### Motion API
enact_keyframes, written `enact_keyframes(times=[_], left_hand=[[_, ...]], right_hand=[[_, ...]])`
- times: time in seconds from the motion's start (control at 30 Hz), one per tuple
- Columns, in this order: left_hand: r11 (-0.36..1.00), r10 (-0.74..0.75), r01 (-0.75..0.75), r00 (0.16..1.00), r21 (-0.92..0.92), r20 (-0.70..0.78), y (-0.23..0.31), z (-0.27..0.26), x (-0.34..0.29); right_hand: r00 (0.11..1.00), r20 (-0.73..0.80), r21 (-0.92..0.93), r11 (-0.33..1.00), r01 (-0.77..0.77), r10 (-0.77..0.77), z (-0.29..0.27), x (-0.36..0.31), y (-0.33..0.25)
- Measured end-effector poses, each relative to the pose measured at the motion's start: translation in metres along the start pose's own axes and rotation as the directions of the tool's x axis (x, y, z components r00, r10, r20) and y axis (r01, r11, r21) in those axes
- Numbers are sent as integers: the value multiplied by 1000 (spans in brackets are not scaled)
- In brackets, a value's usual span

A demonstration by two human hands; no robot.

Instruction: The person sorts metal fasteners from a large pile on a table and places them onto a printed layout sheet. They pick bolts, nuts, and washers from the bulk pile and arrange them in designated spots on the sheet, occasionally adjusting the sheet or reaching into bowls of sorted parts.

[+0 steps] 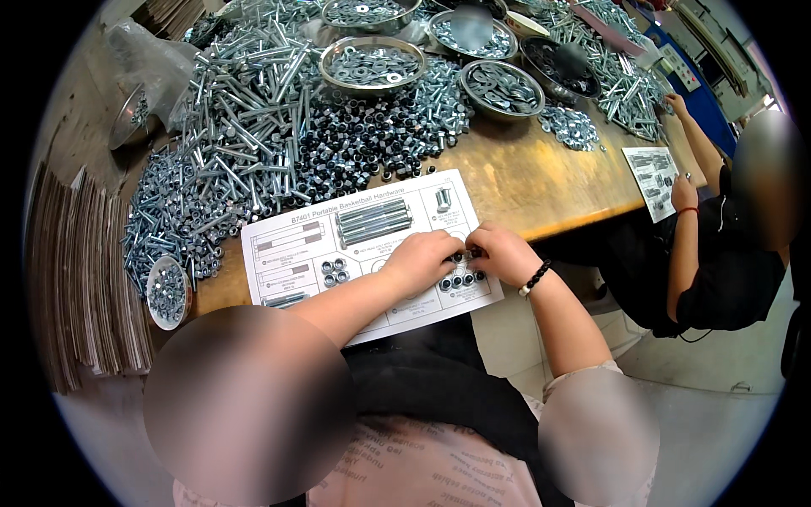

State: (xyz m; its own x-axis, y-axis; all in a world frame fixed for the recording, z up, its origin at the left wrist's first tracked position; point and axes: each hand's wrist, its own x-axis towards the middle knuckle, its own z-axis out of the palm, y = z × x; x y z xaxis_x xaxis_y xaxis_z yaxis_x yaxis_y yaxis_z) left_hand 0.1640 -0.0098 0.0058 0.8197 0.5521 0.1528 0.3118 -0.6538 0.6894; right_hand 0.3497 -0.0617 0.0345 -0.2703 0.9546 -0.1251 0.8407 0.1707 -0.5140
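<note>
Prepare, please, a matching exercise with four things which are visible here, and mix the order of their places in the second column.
Things
1. beaded bracelet
2. heap of nuts
3. nearer printed sheet
4. tall cardboard stack

Places
A. on the table, just beyond the nearer printed sheet
B. left of the table
C. around the right wrist
D. beneath the left hand and the right hand

Pairs: 1-C, 2-A, 3-D, 4-B
</note>
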Motion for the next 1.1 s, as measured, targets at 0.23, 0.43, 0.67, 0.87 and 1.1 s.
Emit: enact_keyframes(times=[0.23,0.43,0.67,0.87,1.1], left_hand=[[980,-178,181,983,-88,38,-2,-15,-8],[979,-198,201,977,-34,73,3,-5,-11],[988,-139,145,983,-46,121,3,3,-8],[981,-156,172,973,-90,167,10,0,-8],[986,-164,153,963,-68,-213,-16,-61,-35]], right_hand=[[996,-48,165,984,-62,71,2,-12,5],[998,-58,192,981,-7,19,6,-9,5],[992,-113,194,978,73,-52,12,-13,17],[992,-118,237,969,74,-47,14,-19,14],[947,-316,280,959,39,54,7,-22,19]])
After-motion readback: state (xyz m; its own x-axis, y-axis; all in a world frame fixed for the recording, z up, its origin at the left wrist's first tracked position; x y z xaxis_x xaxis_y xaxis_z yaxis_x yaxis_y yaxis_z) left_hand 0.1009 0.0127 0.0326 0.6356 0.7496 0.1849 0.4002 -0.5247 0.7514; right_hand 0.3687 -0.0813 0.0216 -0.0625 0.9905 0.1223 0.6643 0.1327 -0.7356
